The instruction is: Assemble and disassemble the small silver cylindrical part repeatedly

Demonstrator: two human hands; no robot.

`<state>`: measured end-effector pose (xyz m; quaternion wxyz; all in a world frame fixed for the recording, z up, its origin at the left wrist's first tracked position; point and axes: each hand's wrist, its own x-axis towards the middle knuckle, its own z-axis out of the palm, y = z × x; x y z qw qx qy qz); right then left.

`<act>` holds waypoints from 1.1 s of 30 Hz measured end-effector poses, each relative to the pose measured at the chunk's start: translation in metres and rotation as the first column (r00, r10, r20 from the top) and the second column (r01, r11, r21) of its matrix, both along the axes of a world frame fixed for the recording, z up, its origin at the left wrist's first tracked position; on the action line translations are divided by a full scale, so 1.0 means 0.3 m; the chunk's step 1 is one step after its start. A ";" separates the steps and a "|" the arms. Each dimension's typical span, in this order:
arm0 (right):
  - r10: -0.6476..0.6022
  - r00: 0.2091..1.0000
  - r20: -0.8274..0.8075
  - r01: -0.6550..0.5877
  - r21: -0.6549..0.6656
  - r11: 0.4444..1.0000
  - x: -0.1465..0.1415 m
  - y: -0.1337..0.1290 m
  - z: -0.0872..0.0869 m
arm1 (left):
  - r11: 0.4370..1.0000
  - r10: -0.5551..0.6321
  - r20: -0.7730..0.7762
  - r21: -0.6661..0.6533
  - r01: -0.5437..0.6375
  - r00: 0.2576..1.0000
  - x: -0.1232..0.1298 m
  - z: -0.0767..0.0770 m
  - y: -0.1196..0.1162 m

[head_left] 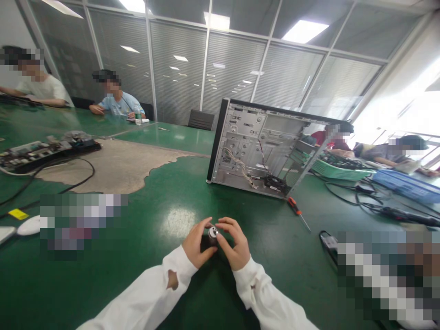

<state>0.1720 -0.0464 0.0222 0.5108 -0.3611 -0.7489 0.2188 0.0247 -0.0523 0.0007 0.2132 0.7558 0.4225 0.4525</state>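
Note:
Between my two hands is a small dark cylinder with a silver top (213, 233), low over the green table; its exact kind is too small to make out. My left hand (198, 243) curves around its left side, thumb and fingers bent in toward it. From the other side my right hand (234, 243) grips it, the thumb at the silver top. Beyond the hands a computer case (254, 181) stands with its side off, showing bare metal, loose cables and a dark fan-like part. A screwdriver (294, 206) with a red and black handle lies by its lower right corner.
Green table (165, 293) with a worn brown patch (120, 160). Circuit boards (44, 153) and cables lie left. A green basket (340, 170), a blue basket (405, 183) and black cables (357, 197) occupy the right. Several people sit around; blurred areas hide things at both sides.

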 end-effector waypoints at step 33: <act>-0.010 1.000 0.026 0.010 0.003 1.000 -0.002 -0.013 -0.012 | 0.966 0.209 0.028 -0.161 -0.202 0.977 -0.049 0.006 0.040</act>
